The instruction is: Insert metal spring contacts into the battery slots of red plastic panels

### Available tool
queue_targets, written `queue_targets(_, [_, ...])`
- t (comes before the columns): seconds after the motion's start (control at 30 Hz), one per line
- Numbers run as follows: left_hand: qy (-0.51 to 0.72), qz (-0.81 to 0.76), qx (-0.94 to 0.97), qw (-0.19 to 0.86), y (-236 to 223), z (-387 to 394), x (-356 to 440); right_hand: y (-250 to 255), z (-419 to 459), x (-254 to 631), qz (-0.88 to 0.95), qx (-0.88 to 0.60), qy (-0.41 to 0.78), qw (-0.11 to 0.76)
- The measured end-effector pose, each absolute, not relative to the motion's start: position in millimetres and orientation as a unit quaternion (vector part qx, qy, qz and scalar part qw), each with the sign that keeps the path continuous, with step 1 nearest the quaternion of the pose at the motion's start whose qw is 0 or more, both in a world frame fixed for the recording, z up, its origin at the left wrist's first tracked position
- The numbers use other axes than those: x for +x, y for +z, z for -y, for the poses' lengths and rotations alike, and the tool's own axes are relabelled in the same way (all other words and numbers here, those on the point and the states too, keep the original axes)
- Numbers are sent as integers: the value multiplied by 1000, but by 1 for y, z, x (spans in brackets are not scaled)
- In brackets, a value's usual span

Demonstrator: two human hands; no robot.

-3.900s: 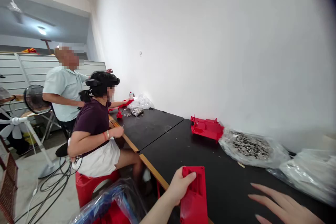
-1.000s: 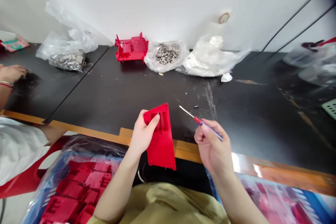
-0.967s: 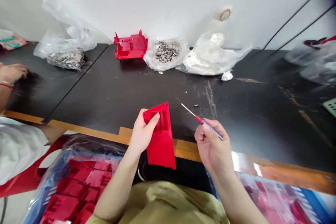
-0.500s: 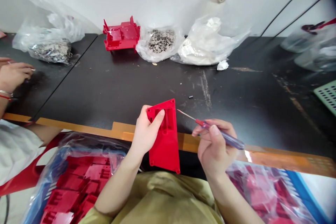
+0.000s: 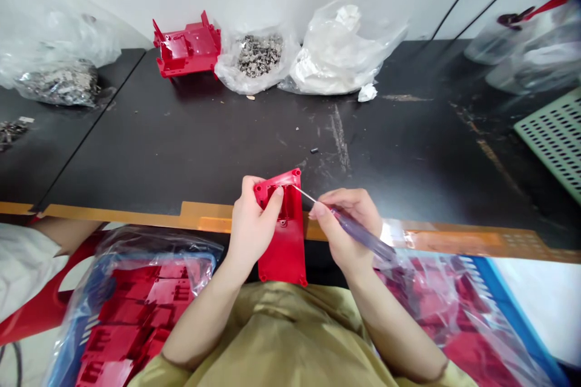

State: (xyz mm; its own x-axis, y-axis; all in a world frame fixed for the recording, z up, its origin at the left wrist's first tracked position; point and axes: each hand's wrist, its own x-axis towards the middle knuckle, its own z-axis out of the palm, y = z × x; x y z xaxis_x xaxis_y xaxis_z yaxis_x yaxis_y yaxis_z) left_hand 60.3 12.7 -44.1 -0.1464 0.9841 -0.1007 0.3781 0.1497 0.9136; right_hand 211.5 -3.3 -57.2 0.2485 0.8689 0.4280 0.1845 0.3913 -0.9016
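My left hand (image 5: pixel 251 224) is closed round a flat red plastic part (image 5: pixel 284 236), held upright over the near edge of the black table (image 5: pixel 218 139). My right hand (image 5: pixel 347 224) grips a small screwdriver (image 5: pixel 358 236) with a purple handle. Its thin metal tip touches the upper right of the red part. Both hands hover above my lap.
At the table's back stand another red plastic part (image 5: pixel 188 48), a bag of small metal pieces (image 5: pixel 258 57) and a white plastic bag (image 5: pixel 340 51). Bags of red parts sit at lower left (image 5: pixel 127 314) and lower right (image 5: pixel 454 314). A green perforated tray (image 5: pixel 554 136) lies at right.
My right hand brought the screwdriver tip leftward onto the red part. The view tilted down, and the neighbour's hand at left dropped out of sight.
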Motion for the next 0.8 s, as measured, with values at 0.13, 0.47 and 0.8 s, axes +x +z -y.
queue_targets(0.13, [376, -658, 526, 386, -43, -14, 61, -58, 0, 209, 555, -462, 300, 623])
queue_targets(0.47, [352, -667, 535, 381, -42, -16, 62, -52, -8, 203, 601, -474, 243, 596])
queue_targets(0.8, [343, -665, 539, 387, -40, -16, 62, -36, -10, 207, 650, -483, 223, 543])
